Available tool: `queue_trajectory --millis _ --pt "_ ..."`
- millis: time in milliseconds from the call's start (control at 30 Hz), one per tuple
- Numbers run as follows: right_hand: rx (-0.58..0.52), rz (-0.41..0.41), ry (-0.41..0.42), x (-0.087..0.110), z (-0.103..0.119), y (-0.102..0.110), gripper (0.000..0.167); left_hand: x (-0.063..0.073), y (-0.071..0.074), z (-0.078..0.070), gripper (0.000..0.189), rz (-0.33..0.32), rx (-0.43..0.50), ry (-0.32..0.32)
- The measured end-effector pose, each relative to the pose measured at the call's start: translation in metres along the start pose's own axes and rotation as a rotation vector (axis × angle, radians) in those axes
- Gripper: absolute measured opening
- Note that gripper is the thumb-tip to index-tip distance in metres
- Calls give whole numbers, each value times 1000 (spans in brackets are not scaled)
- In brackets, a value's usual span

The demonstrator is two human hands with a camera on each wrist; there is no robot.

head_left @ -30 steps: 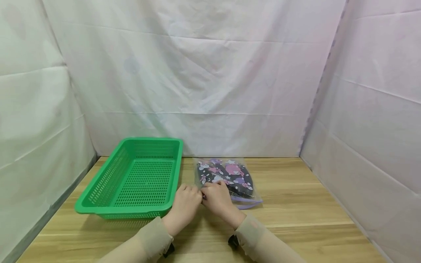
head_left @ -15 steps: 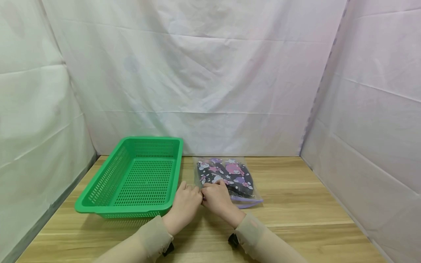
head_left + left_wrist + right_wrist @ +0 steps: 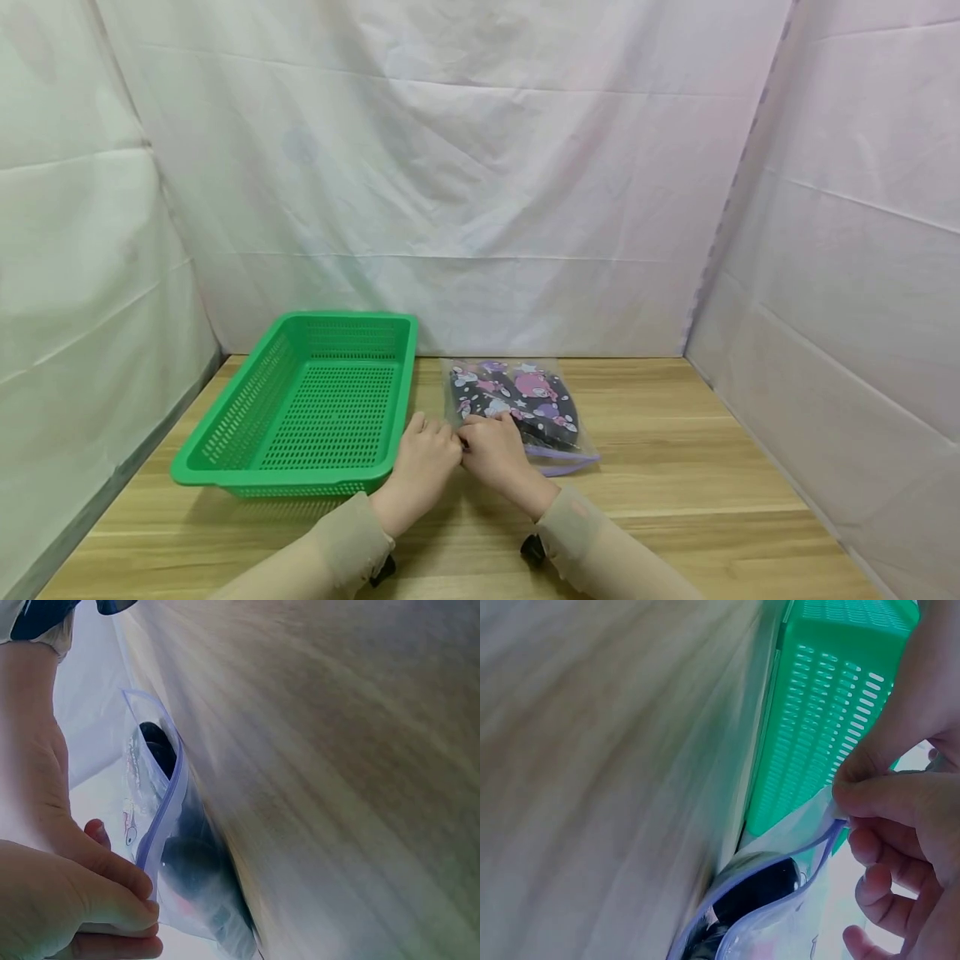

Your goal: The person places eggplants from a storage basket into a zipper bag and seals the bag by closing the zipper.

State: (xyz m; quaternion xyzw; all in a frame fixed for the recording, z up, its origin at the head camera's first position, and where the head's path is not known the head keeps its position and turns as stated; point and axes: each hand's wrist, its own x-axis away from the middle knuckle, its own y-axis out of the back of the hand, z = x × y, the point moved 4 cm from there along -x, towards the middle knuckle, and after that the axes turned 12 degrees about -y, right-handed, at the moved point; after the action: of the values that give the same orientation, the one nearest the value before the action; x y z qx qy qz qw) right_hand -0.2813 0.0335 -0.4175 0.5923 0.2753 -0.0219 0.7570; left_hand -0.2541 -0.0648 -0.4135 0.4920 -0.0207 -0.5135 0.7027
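Note:
A clear zip bag (image 3: 587,442) lies on the table, holding a black item (image 3: 536,404) printed with pink, purple and white cartoon figures. Its purple-edged mouth (image 3: 772,900) faces the person and gapes over part of its length in the right wrist view. At the bag's left corner, my left hand (image 3: 420,462) pinches the end of the strip between thumb and fingers. Right beside it, my right hand (image 3: 498,454) pinches the same edge, the two hands touching. Both hands cover that corner in the head view. Black contents (image 3: 191,859) show through the plastic.
Left of the hands stands a green perforated basket (image 3: 292,478), its near right corner close to my left hand. The wooden table (image 3: 675,500) extends to the right. White cloth walls (image 3: 480,183) enclose the back and both sides.

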Motion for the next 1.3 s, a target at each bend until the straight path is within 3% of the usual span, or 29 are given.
queue_trajectory --millis 100,400,667,900,1067,1300 --pt "11 5 4 -1 -1 0 35 -1 -1 -1 18 -3 -1 -13" --pt "91 65 18 -1 0 -5 22 0 -1 -2 13 78 26 -62" --pt "133 57 47 0 3 -6 20 3 -3 -1 18 117 25 -75" --pt "129 25 38 -1 1 -6 25 1 -2 -2 18 40 -1 -52" --pt "120 20 40 0 0 -5 25 0 -4 -5 12 47 -2 -58" --pt "126 7 56 1 -2 -3 24 0 -3 -5 8 -4 12 -67"
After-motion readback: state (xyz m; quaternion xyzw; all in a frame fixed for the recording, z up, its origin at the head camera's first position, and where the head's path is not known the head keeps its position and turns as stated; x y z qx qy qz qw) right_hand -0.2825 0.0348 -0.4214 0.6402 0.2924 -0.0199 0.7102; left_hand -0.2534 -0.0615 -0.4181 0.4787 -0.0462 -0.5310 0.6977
